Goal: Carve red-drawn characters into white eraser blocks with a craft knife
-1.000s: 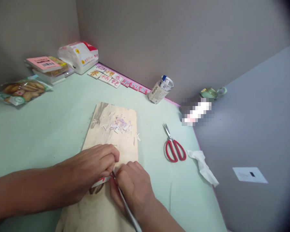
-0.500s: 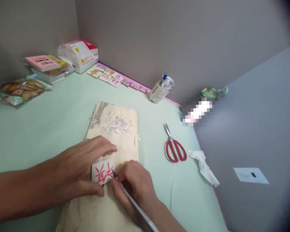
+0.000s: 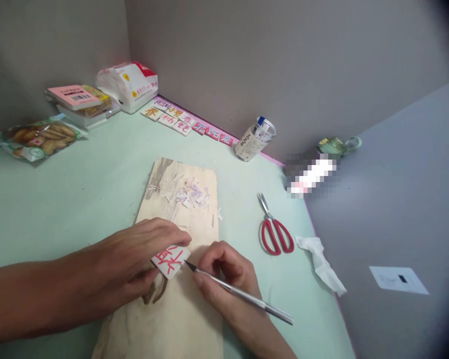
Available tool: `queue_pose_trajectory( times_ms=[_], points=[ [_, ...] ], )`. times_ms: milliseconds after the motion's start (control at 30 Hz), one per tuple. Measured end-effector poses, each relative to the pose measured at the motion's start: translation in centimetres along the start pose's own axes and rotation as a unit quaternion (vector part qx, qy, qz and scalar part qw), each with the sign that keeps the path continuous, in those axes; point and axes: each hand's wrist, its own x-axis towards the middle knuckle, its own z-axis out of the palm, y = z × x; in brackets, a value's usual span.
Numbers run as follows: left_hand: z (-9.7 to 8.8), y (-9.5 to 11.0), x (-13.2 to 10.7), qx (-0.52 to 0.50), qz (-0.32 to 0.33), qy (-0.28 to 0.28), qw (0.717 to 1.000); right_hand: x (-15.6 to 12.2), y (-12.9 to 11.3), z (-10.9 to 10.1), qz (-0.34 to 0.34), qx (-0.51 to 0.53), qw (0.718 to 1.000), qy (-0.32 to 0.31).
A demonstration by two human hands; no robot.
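Observation:
A small white tile (image 3: 172, 267) with a red written character lies tilted over the wooden board (image 3: 179, 319). My left hand (image 3: 149, 254) grips its left side between thumb and fingers, covering part of the character. In my right hand (image 3: 228, 279) is a silver craft knife (image 3: 243, 295), pinched near its front. The dark blade points left, its tip at or very near the tile's right edge; I cannot tell whether it touches. Paper-thin shavings (image 3: 189, 193) lie scattered on the far part of the board.
Red-handled scissors (image 3: 277, 234) and a crumpled tissue (image 3: 324, 264) lie on the right. A can (image 3: 254, 139) stands near the wall, by a row of character tiles (image 3: 168, 120). Tissue pack (image 3: 132, 87), books (image 3: 77, 97) and a cookie bag (image 3: 41, 139) sit at back left.
The tile has turned clockwise in my left hand, which now covers more of it. My right hand has shifted a little right, and the knife lies at a flatter angle. The view has shifted slightly.

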Motion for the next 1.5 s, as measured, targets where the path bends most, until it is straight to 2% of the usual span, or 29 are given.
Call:
queue_pose_trajectory(
  times_ms=[100,300,567,833,1067,1500],
  points=[
    [-0.1,0.0,0.4,-0.017,0.002,-0.014,1.000,-0.1,0.2,0.0,0.001,-0.005,1.000,-0.009],
    [-0.1,0.0,0.6,-0.024,0.012,-0.002,1.000,-0.2,0.7,0.2,-0.038,-0.041,0.998,-0.028],
    [-0.8,0.6,1.2,-0.015,0.038,-0.015,0.999,-0.2,0.5,0.2,-0.017,-0.043,0.998,-0.038],
    [-0.7,1.0,1.9,-0.031,0.053,0.004,0.998,-0.5,1.2,0.6,-0.027,-0.060,0.997,-0.039],
    [-0.6,0.9,1.8,-0.034,0.050,-0.001,0.998,-0.7,1.4,0.5,-0.054,-0.090,0.993,-0.046],
    [0.0,0.2,0.7,-0.006,0.023,0.012,1.000,-0.8,1.9,0.6,-0.074,-0.138,0.988,-0.001]
  ],
)
